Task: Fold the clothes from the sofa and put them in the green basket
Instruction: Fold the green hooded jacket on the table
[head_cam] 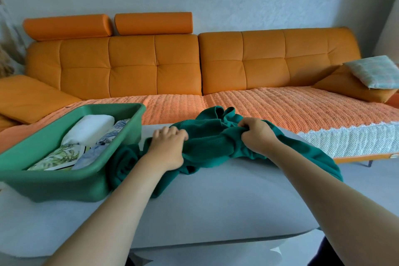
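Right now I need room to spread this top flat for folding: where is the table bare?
The near half of the table, between the bunched top and the front edge, is bare. The sofa cover is also free between the top and the right cushion. The left is crowded: the basket touches the top.

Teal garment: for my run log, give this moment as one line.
teal garment: bunched on grey surface; left hand: grips it; right hand: grips it; green basket: holds folded clothes
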Demonstrator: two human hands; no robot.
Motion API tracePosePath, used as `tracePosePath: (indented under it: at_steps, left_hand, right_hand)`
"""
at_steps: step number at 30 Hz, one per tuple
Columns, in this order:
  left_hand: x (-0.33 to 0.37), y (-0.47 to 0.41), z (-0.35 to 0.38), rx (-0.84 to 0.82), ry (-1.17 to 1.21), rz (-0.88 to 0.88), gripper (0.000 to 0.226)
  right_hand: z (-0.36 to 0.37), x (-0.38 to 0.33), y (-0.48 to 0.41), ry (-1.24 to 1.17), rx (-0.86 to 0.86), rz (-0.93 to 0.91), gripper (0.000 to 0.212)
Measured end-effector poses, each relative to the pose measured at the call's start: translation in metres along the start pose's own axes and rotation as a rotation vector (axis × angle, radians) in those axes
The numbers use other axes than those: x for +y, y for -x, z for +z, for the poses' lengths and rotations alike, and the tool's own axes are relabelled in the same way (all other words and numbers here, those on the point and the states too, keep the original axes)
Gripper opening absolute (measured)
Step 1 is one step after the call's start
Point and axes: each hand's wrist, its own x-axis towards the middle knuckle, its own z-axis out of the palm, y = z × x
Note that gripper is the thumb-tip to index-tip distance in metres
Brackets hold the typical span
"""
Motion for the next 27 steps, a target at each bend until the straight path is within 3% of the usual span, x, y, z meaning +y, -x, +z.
tracePosePath:
  at_steps: [2,5,8,11,14,16,18,20,22,23,25,27]
  left_hand:
    - [0.021,0.001,0.009,0.083,0.132,0.191,0.066]
    - [0.054,0.003,0.020,0.154,0.207,0.377,0.064]
    - [0.068,-0.001,0.029,0.227,0.184,0.369,0.052]
    - [0.061,-0.012,0.017,0.268,0.416,0.276,0.044]
    - [0.046,-0.027,0.003,0.392,0.479,0.166,0.041]
    - [0.044,-0.032,0.002,0.404,0.450,0.135,0.041]
    - [0.050,-0.035,0.006,0.359,0.433,0.114,0.047]
    - [0.055,-0.038,0.011,0.305,0.444,0.082,0.054]
    - [0.057,-0.042,0.013,0.291,0.458,0.054,0.053]
    - [0.056,-0.045,0.013,0.298,0.465,0.048,0.051]
    - [0.057,-0.047,0.015,0.311,0.477,0.069,0.046]
    - [0.059,-0.046,0.015,0.332,0.477,0.100,0.041]
  right_hand:
    - [-0.002,0.002,0.001,-0.105,0.026,0.034,0.028]
    - [-0.008,0.005,0.001,-0.258,0.072,0.087,0.029]
    - [-0.013,0.009,0.000,-0.402,0.121,0.140,0.033]
    - [-0.019,0.012,-0.001,-0.436,0.183,0.136,0.036]
    - [-0.025,0.014,-0.002,-0.332,0.279,0.092,0.038]
    - [-0.023,0.011,0.001,-0.114,0.352,0.027,0.041]
    - [-0.016,0.008,0.008,0.255,0.494,-0.124,0.042]
    - [-0.004,-0.001,0.015,0.330,0.591,-0.337,0.031]
    - [0.010,-0.009,0.019,0.201,0.483,-0.490,0.011]
    - [0.018,-0.011,0.020,0.174,0.388,-0.481,0.015]
    - [0.031,-0.008,0.018,0.309,0.182,-0.347,0.036]
    - [0.037,0.005,0.015,0.594,0.074,-0.215,0.063]
